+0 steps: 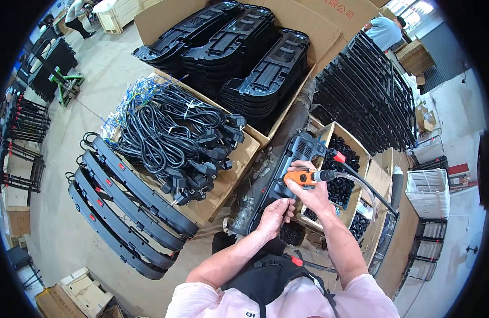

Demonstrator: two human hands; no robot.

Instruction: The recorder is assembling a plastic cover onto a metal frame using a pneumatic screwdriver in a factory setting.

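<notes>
A pale concrete floor point(91, 69) carries everything. At 9 o'clock 4 long black housings point(130, 204) lie in a row on it. At 11 o'clock stands a green stand point(64, 82); at 7 o'clock, cardboard boxes point(77, 294). At 3 o'clock sits a white slatted crate point(429, 191).

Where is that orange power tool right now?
In the head view, right of centre: the orange power screwdriver is in the right hand, over the long black plastic part, beside the box of small black pieces.
</notes>
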